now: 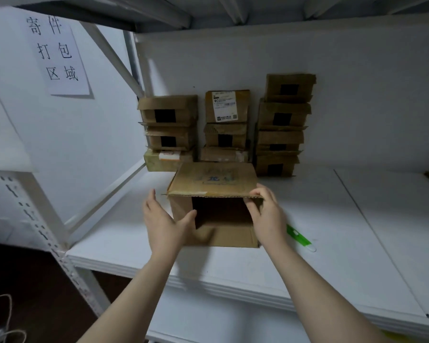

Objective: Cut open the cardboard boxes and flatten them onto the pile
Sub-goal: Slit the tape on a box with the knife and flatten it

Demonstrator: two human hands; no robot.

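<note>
The box (212, 180) lies sideways on the shelf (357, 231), mouth open; the right hand (268, 216) pinches its top edge; the left hand (162, 221) is spread beside its left flap; a one-sided pull could swing it onto the green cutter (299, 235).

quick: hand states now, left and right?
Left hand: open, fingers straight, beside the cardboard box.
Right hand: grips the box's top front edge.

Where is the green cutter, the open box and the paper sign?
green cutter (299, 235): head view, its handle.
open box (212, 180): head view, top panel.
paper sign (58, 54): head view, its middle.
</note>
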